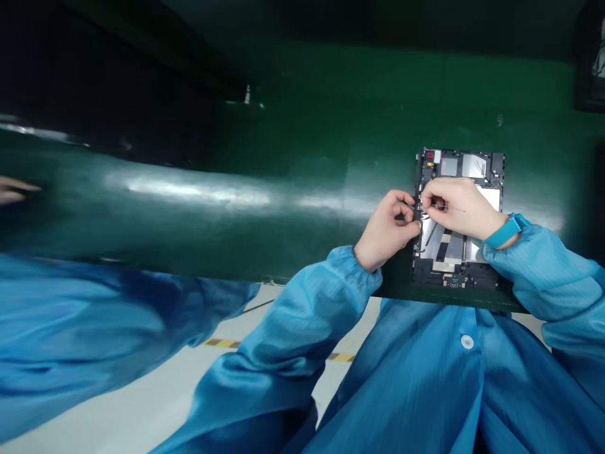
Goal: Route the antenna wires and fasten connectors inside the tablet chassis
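Observation:
An opened tablet chassis (472, 165), dark with silver shielding plates, lies on the green belt (293, 151) near its front edge. My left hand (385, 230) is curled at the chassis's left edge, fingers pinched against it. My right hand (456, 205) rests over the middle of the chassis, fingers closed on a thin metal tool (451, 207) whose tip points at the left edge. Both arms wear blue sleeves; a blue wristband (503, 232) sits on my right wrist.
A neighbouring person's blue sleeve (94, 315) fills the lower left, and their fingertips (14, 188) show at the far left edge. Below the belt is a pale floor with a yellow-black stripe (222, 343). Dark machinery stands behind the belt.

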A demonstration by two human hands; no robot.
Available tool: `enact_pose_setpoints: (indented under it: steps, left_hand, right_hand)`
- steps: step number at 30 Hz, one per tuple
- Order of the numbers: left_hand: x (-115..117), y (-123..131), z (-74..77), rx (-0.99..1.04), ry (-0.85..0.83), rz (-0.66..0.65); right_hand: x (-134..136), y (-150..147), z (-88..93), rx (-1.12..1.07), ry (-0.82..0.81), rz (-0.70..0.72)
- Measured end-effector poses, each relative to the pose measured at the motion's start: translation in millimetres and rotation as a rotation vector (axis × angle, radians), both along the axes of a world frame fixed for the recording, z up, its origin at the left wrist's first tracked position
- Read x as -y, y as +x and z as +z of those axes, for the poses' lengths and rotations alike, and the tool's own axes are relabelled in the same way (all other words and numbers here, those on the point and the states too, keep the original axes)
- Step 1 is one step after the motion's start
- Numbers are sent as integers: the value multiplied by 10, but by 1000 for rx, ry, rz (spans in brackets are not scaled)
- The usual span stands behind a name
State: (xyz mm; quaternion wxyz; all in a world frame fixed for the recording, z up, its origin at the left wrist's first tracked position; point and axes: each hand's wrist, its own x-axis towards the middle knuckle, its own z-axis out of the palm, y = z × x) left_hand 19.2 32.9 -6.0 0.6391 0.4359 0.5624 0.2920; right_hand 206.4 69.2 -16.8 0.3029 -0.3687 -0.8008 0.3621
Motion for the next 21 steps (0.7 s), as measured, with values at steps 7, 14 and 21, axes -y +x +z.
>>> enact_pose_setpoints:
  steps: [7,14,21]
  left_hand:
    - [-113,-33,-103,44,59,-2]
    - [-106,-77,-110,37,52,-50]
    - [-168,-3,-79,-34,65,-37]
  right_hand:
    - [-13,-45,-11,10,-13,-9]
    - [-14,-65,15,5,-42,-24]
    - [-93,-34,6,37,-6,-148]
